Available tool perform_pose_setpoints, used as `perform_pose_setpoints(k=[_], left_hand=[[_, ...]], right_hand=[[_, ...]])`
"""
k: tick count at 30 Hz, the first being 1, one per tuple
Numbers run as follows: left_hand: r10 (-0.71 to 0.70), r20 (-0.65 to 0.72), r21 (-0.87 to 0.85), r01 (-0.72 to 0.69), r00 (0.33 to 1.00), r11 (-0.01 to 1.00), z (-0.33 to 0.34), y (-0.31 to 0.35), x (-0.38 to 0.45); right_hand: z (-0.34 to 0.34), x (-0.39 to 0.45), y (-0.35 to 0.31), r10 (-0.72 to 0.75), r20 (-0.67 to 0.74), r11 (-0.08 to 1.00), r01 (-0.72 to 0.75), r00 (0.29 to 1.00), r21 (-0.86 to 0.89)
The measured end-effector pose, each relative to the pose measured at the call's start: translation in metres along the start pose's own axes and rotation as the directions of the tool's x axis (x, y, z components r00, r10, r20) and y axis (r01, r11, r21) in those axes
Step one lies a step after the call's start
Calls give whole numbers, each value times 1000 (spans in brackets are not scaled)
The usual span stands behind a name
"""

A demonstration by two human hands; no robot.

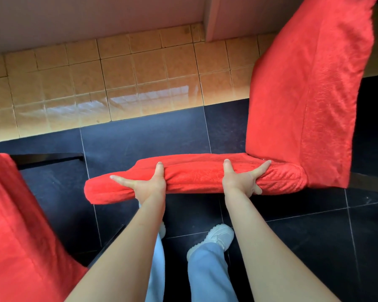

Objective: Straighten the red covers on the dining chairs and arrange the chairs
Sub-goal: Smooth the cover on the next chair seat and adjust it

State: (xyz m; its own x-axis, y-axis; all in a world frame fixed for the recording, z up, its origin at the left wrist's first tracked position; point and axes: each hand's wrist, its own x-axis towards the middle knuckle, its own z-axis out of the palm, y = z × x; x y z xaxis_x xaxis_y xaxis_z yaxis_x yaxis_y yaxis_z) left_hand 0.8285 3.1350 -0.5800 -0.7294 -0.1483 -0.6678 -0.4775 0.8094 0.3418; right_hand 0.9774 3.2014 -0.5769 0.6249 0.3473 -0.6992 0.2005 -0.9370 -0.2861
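Note:
A dining chair in a red cover stands side-on in front of me, its seat (196, 173) across the middle and its tall backrest (303, 94) rising at the right. My left hand (145, 185) grips the near edge of the seat towards its front. The thumb lies on top, one finger stretches left along the edge, and the other fingers curl underneath. My right hand (241, 180) grips the same edge closer to the backrest, thumb on top and one finger pointing right. The cover bunches slightly between my hands.
A second red-covered chair (20, 225) fills the lower left, with dark legs or rails (48, 159) beside it. My legs in light blue trousers and a white shoe (216, 236) stand on black floor tiles (314, 247). Tan tiles (96, 83) and a wall (74, 20) lie beyond.

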Motion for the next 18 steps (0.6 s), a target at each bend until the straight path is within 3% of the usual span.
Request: perform_pose_setpoints(k=[4, 7, 10, 12, 14, 16, 18], left_hand=[[-4, 92, 38, 0, 996, 999, -8, 2, 2], [9, 249, 42, -20, 968, 999, -27, 0, 7], [21, 359, 53, -43, 933, 998, -61, -3, 11], [-6, 425, 118, -49, 905, 992, -85, -1, 17], [-8, 484, 202, -102, 875, 974, -105, 5, 24], [178, 446, 280, -325, 877, 903, -121, 12, 35], [419, 393, 396, -562, 818, 726, -134, 18, 49]], right_hand=[[-14, -5, -5, -11, 59, 994, 17, 998, -112], [-27, -11, -8, -19, 91, 981, 36, 996, -189], [-31, -28, -9, -188, 73, 940, 201, 979, -275], [-29, -41, -10, -348, 139, 837, 374, 927, -400], [-23, -51, -12, -451, 296, 662, 538, 842, -522], [-12, -60, -13, -479, 461, 471, 662, 747, -582], [2, -67, -14, -439, 590, 325, 732, 678, -599]])
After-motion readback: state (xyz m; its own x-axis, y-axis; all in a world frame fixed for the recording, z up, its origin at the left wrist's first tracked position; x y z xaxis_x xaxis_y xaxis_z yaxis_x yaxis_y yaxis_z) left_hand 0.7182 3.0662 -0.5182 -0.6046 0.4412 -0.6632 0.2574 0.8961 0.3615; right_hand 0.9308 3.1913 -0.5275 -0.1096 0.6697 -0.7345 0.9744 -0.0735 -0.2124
